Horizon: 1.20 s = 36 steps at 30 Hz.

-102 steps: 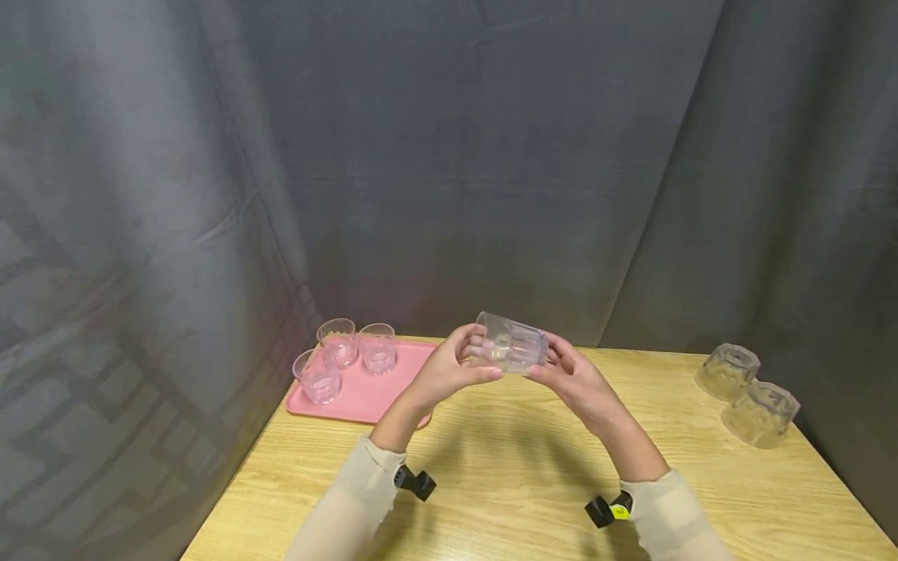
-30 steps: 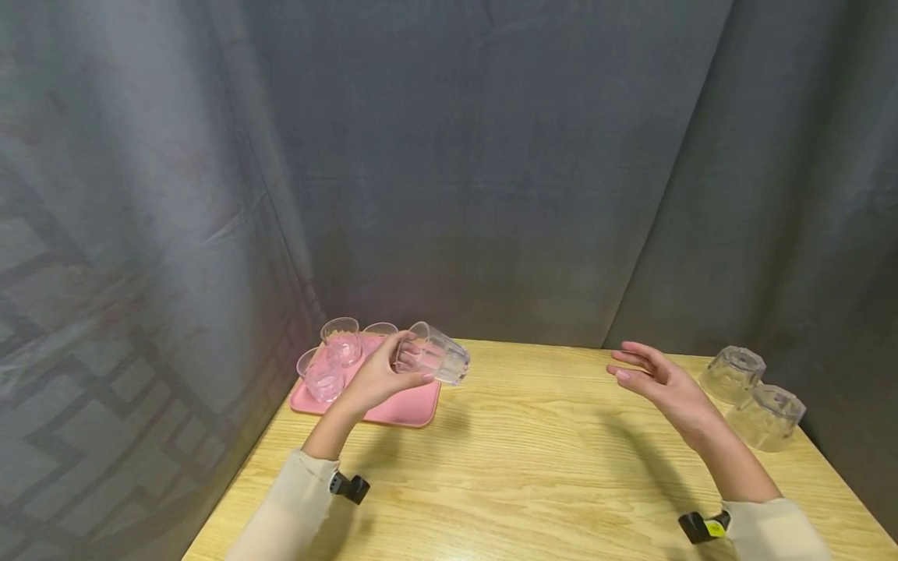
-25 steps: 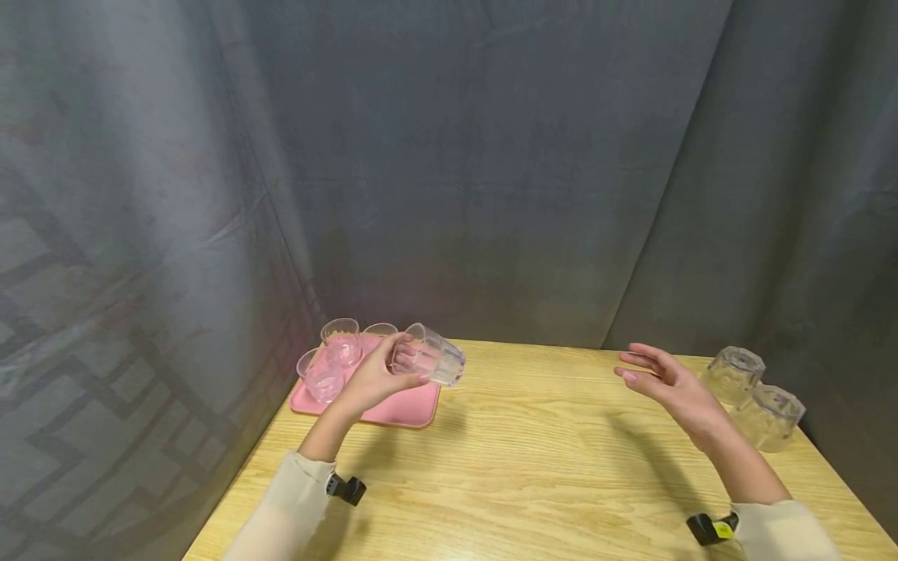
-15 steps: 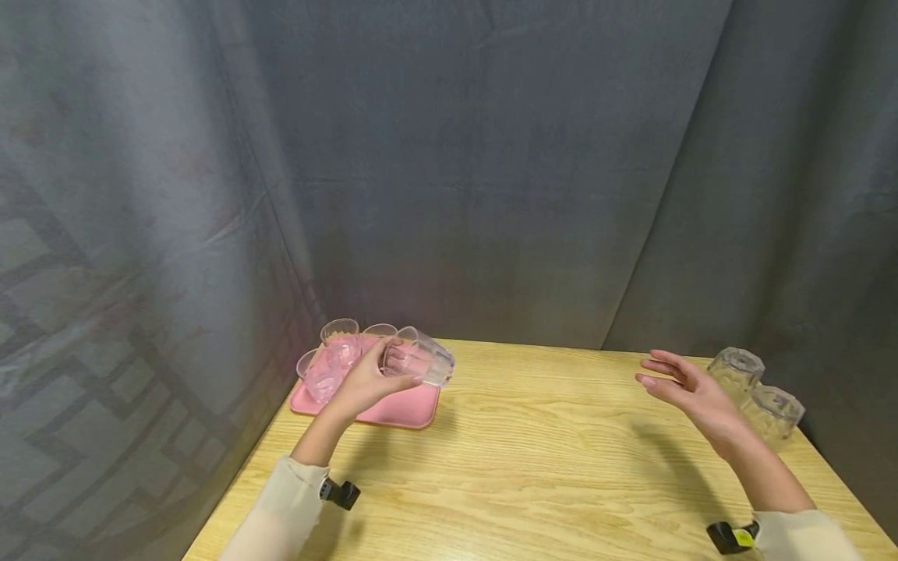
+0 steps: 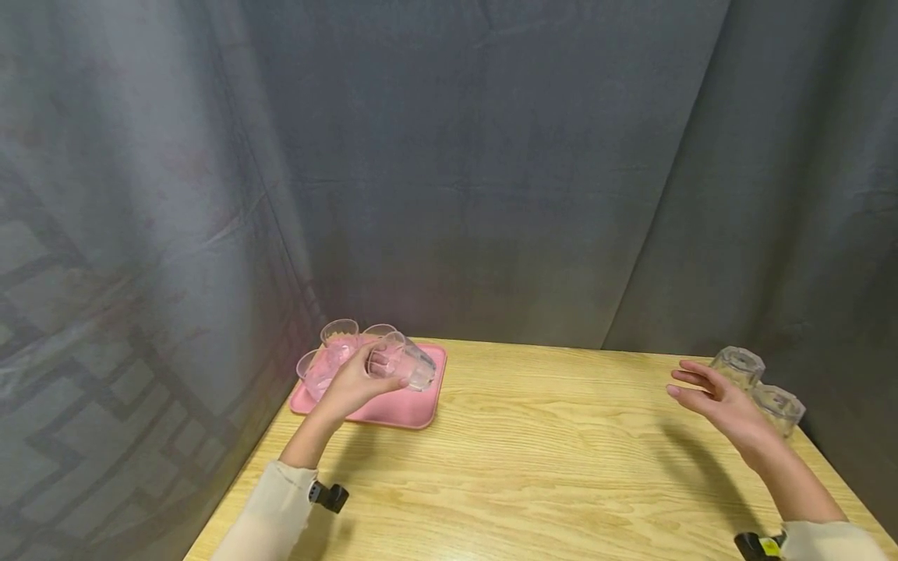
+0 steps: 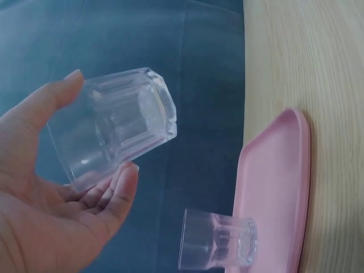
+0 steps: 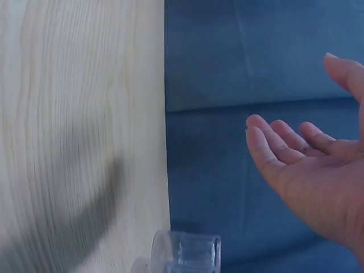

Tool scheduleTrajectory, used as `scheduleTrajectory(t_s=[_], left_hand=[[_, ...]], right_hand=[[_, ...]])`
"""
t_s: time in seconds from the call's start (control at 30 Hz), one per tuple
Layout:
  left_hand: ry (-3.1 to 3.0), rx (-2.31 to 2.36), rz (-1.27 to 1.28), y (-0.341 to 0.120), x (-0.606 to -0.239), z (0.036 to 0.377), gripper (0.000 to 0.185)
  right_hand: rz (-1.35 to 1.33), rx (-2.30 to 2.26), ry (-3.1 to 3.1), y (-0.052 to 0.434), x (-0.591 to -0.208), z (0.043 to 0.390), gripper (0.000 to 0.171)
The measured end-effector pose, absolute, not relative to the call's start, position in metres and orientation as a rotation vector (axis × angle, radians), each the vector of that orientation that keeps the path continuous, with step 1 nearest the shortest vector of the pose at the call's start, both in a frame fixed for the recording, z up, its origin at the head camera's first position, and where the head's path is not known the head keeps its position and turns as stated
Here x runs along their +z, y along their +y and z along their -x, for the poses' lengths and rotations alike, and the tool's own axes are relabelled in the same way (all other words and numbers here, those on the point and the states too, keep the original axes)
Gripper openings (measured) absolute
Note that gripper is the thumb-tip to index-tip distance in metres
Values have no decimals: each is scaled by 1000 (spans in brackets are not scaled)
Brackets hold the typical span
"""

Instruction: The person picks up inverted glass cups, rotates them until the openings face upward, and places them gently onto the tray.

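Faceted clear tumbler [image 5: 407,365]: tilted, held above the pink tray [image 5: 393,411], apparently for setting down beside three upright tumblers [image 5: 340,340]. Left hand [image 5: 354,382]: thumb above, fingers [image 6: 116,193] curled beneath the wall, base pointing outward. Right hand [image 5: 722,401]: fingers spread, empty, near two inverted tumblers [image 5: 737,365] at the bench [image 5: 547,460] edge.

No legible text; yellow wrist tag [image 5: 775,548] seemingly too blurred.
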<state>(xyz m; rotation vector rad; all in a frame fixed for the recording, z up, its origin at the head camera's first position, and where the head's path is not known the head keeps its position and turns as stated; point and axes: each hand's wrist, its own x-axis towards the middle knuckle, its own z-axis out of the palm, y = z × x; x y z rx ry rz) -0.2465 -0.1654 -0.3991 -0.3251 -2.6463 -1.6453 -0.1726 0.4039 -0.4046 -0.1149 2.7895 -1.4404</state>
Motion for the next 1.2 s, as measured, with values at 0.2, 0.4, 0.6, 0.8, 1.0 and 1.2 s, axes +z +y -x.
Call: scheduleTrajectory(t_s=[0.2, 0.4, 0.6, 0.8, 1.0, 1.2], left_hand=[[-2698, -1528, 246, -174, -400, 248, 91], [-2740, -1395, 210, -179, -402, 248, 92], [-2746, -1295, 195, -184, -408, 251, 93], [-2784, -1275, 135, -189, -409, 253, 93], [-2839, -1243, 73, -193, -410, 254, 96], [-2862, -1208, 30, -195, -410, 255, 99]], right_hand=[[78, -1370, 2819, 417, -405, 173, 79], [42, -1294, 2804, 430, -402, 174, 82], [27, -1302, 2780, 446, -402, 174, 82], [-69, -1290, 2757, 464, -402, 175, 86], [-191, -1111, 2808, 480, -400, 178, 96], [-319, -966, 2968, 490, -408, 180, 99]])
